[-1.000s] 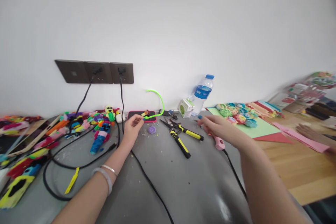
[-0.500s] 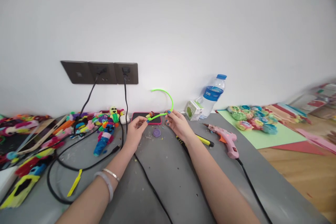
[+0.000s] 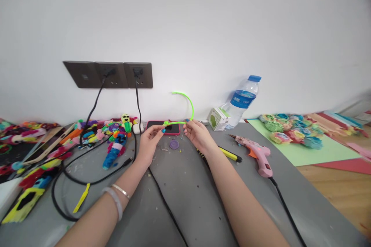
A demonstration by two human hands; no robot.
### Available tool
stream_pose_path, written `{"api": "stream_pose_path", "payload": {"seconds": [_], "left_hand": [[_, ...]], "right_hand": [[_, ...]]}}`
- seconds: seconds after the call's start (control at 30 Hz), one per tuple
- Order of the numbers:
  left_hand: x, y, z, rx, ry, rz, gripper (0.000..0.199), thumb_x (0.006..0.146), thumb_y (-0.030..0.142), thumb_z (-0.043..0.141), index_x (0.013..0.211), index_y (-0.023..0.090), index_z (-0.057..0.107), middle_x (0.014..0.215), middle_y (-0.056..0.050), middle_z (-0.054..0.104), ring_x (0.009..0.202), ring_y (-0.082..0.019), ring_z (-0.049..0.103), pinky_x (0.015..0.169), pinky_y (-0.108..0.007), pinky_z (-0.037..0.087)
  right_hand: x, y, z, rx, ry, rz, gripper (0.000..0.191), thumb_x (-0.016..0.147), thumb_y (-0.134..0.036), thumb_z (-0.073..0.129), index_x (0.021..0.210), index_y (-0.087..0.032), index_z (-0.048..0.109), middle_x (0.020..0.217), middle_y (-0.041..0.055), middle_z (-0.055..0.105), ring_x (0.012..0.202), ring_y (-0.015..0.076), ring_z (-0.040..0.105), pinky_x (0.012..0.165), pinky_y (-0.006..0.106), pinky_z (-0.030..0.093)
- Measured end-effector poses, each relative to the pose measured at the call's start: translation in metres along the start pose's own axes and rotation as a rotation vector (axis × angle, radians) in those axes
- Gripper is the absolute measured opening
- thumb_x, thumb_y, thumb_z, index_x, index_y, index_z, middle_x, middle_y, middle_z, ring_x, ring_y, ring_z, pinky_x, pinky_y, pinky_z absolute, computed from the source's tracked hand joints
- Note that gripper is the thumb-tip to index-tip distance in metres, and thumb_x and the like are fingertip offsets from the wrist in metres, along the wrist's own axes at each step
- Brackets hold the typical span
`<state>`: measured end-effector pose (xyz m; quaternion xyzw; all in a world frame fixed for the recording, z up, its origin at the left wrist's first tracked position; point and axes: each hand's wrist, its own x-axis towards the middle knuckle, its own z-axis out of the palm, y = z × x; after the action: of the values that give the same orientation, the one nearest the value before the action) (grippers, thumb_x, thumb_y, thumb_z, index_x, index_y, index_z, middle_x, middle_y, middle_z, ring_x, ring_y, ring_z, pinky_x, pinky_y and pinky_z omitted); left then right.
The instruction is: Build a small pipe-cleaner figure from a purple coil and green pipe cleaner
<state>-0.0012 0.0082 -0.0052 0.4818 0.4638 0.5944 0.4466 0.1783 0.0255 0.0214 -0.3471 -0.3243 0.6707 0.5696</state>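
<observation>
A neon green pipe cleaner [image 3: 191,105] is stretched between my two hands above the back of the grey table, its free part curving up and to the left. My left hand [image 3: 150,142] pinches its near end, which looks folded or coiled into a small lump. Further along the stem, my right hand [image 3: 198,134] grips it between thumb and fingertips. Under the stem lies a phone [image 3: 174,128] with a red-pink edge, partly covered by the left fingers. A small purple disc [image 3: 174,144] sits on the table just below.
Right of my arm are a yellow-black utility knife [image 3: 230,154], a pink glue gun [image 3: 257,154], a small box [image 3: 218,119] and a tilted water bottle [image 3: 242,100]. Paper flowers [image 3: 286,125] lie further right. Black cables [image 3: 87,182] and colourful fuzzy figures [image 3: 116,148] crowd the left.
The green stem between my hands has straightened out more level, and my hands are slightly further apart. The view has shifted a little, moving the bottle and glue gun rightward.
</observation>
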Motion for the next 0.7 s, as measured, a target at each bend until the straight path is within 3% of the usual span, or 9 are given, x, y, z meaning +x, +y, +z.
{"api": "stream_pose_path", "payload": {"seconds": [0.2, 0.7], "left_hand": [[0.0008, -0.0014, 0.0007, -0.046, 0.033, -0.024, 0.027, 0.067, 0.038, 0.076, 0.086, 0.019, 0.073, 0.072, -0.001, 0.063, 0.058, -0.011, 0.048, 0.052, -0.022, 0.036], [0.0004, -0.0012, 0.0007, -0.015, 0.051, 0.007, 0.022, 0.066, 0.037, 0.075, 0.076, 0.018, 0.071, 0.068, 0.0, 0.062, 0.059, -0.012, 0.049, 0.055, -0.022, 0.038]], "right_hand": [[0.0009, 0.0017, -0.0026, -0.053, 0.007, 0.034, 0.027, 0.06, -0.029, 0.079, 0.067, -0.017, 0.056, 0.058, -0.0032, 0.062, 0.048, 0.0059, 0.052, 0.048, 0.018, 0.042], [-0.0001, 0.0014, -0.0007, -0.055, -0.026, 0.028, 0.03, 0.06, -0.032, 0.08, 0.07, -0.017, 0.056, 0.057, -0.0041, 0.06, 0.047, 0.0054, 0.051, 0.047, 0.018, 0.041]]}}
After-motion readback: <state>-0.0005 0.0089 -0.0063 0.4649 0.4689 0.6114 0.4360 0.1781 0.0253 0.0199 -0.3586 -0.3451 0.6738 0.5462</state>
